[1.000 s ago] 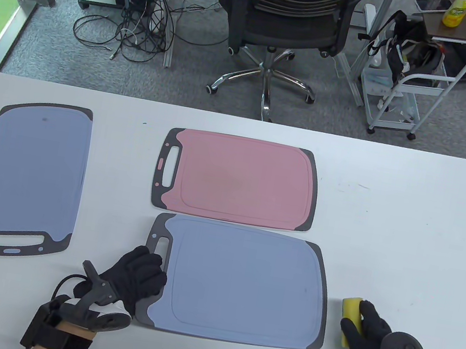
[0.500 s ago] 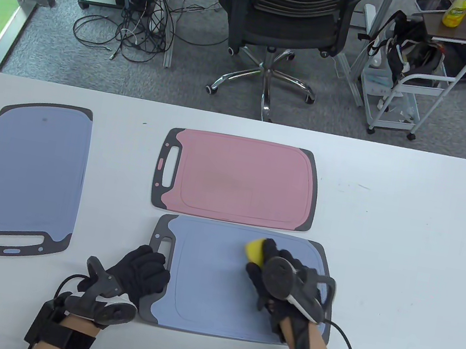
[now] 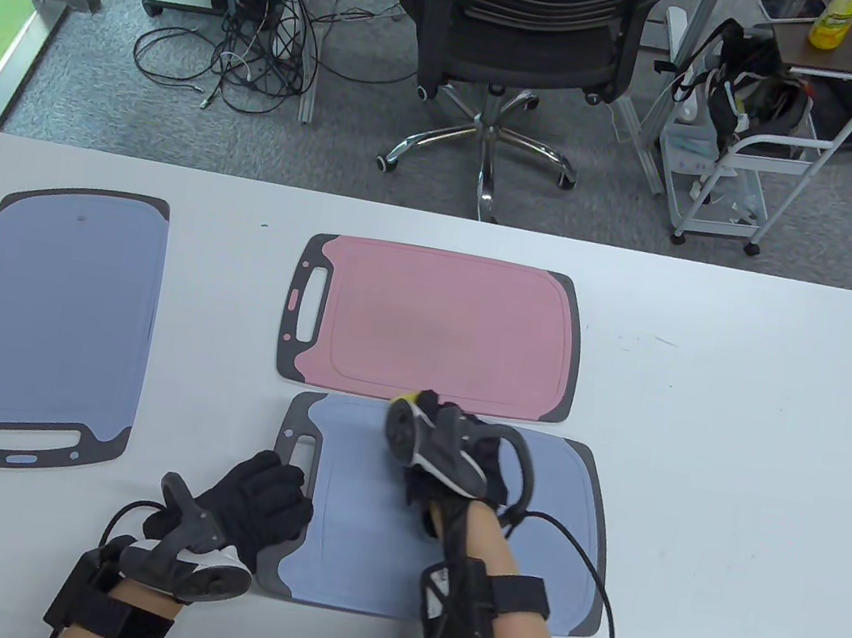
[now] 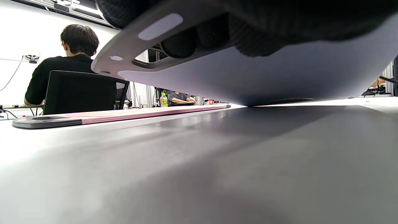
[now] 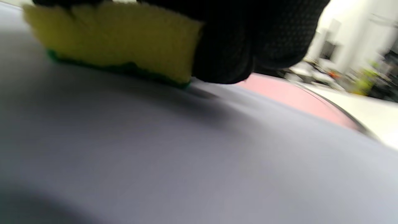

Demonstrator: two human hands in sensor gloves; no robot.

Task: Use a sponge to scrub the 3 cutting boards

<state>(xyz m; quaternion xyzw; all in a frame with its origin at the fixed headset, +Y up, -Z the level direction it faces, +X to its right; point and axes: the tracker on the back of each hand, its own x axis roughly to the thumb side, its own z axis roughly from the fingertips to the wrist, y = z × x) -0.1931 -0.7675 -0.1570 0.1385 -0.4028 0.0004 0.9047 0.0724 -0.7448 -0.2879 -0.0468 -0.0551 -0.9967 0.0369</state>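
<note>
Three cutting boards lie on the white table (image 3: 741, 437): a blue one (image 3: 49, 329) at the left, a pink one (image 3: 432, 328) in the middle, and a second blue one (image 3: 357, 536) just in front of it. My left hand (image 3: 266, 496) grips the handle end of this near blue board (image 4: 264, 81). The left wrist view shows that end raised off the table with fingers curled under it. My right hand (image 3: 452, 454) holds the yellow sponge (image 3: 406, 396) at the board's far edge. The sponge (image 5: 115, 40) presses its green side onto the blue surface (image 5: 155, 149).
The pink board's near edge (image 5: 279, 90) lies right beside the sponge. Beyond the table's far edge stand an office chair (image 3: 524, 25), a white cart (image 3: 754, 162) and floor cables (image 3: 225, 57). A seated person (image 4: 65, 68) shows far off in the left wrist view.
My right hand carried the sponge from the table right of the near blue board onto it, then slid left and toward its far edge. The left hand kept its hold.
</note>
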